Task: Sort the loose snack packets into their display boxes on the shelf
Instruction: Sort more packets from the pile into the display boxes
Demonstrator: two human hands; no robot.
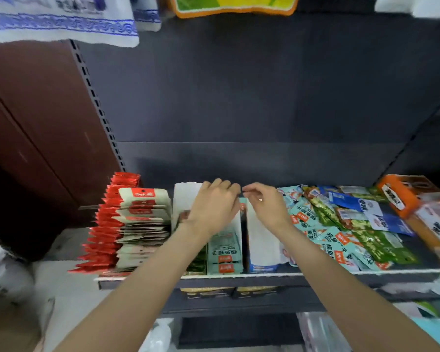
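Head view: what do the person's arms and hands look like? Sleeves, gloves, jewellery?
Both are bare. The left hand and right hand wear no gloves, and no ring shows on the fingers, though the frame is soft. Neither wrist shows a watch or band. Both forearms are uncovered right down to the bottom edge of the frame, so no sleeve is in view. No markings or cables.

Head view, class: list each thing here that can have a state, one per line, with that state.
left hand: fingers curled, resting over the back of the display boxes; what it holds is hidden.
right hand: fingers curled at the box top; grip unclear.
teal-packet box: open, partly filled.
white box: open, looks nearly empty.
loose packets: unsorted heap on the shelf.
red packets: stacked in a row.
orange box: tilted, lying at the heap's edge.
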